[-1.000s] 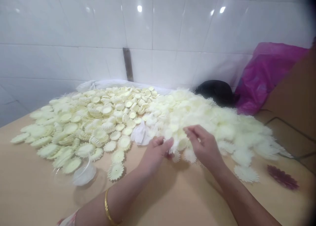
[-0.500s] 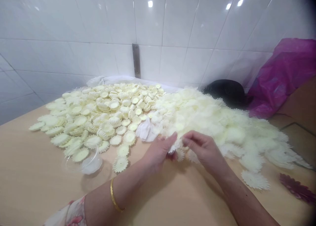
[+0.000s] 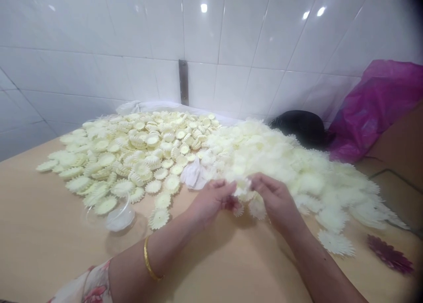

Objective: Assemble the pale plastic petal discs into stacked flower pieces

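Observation:
Between my two hands is a thin, pale cream flower-shaped cutout [image 3: 243, 187], slightly blurred. My left hand [image 3: 214, 200], with a gold bangle on its wrist, pinches one side of it between thumb and fingers. Closed fingertips of my right hand [image 3: 272, 197] grip the opposite edge. Just behind is a loose heap of similar flat cutouts [image 3: 291, 166]. To the left lies a pile of thicker, pale yellow scalloped discs [image 3: 142, 153]. A crumpled white cloth [image 3: 194, 173] rests beside my left hand.
A clear container with whitish contents [image 3: 120, 217] stands on the wooden table [image 3: 59, 254] at left. A dark red flower cutout [image 3: 390, 253] lies at right. Behind are a black object [image 3: 300, 126], a magenta plastic bag [image 3: 373, 104] and a white tiled wall [image 3: 241, 29].
The cutout has come up into fuller view between my hands, and my right hand has shifted slightly to the right. The camera view has moved slightly.

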Motion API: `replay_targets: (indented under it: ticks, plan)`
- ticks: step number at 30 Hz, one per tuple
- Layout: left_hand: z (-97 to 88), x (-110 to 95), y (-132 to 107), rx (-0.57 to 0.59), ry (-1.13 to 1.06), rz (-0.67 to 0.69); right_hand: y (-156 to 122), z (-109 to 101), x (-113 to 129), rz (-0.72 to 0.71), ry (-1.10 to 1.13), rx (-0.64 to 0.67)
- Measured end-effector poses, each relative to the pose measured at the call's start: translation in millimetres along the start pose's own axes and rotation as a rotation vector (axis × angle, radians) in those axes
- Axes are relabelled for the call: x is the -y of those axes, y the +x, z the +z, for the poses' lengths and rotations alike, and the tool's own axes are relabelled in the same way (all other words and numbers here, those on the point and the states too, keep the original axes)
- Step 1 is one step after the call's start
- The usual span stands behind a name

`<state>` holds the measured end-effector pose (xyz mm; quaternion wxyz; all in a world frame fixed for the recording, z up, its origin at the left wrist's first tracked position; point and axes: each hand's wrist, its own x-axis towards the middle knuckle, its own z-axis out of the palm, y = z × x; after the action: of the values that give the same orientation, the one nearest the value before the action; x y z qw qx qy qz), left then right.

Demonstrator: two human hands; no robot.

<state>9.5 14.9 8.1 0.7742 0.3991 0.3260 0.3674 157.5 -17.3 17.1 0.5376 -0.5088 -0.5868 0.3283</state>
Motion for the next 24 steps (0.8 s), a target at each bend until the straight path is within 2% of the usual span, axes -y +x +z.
replay_targets:
  ticks: [2,6,8,11,13,15,18,22,24]
  plan:
    - [-1.1,-0.2,-0.4,0.020,0.053,0.042,0.3,-0.2,-1.1,0.013,0.013,0.017]
    - [-2.5,0.6,-0.8,0.032,0.182,0.095,2.3,0.7,-3.3,0.134,0.078,0.038]
    - [-2.5,0.9,-0.7,0.025,0.194,0.107,2.4,1.5,-2.1,0.176,0.177,0.144]
    - [-2.3,0.5,-0.4,0.003,0.162,0.107,0.4,3.0,2.9,0.165,0.260,0.311]
    - [-2.1,0.0,-0.3,0.001,0.130,0.102,-1.5,4.4,6.0,0.146,0.247,0.331]
    - [-1.8,0.1,-0.7,0.020,0.103,0.093,-2.5,5.9,6.4,0.139,0.218,0.277]
    - [-1.1,1.7,-2.3,0.069,0.111,0.088,0.0,6.0,0.8,0.162,0.242,0.105]
    - [-0.5,5.3,-4.2,0.104,0.234,0.091,9.3,-2.7,-9.3,0.180,0.452,-0.241]
    - [-1.3,6.9,-3.5,0.094,0.262,0.089,12.5,-7.9,-10.4,0.190,0.533,-0.319]
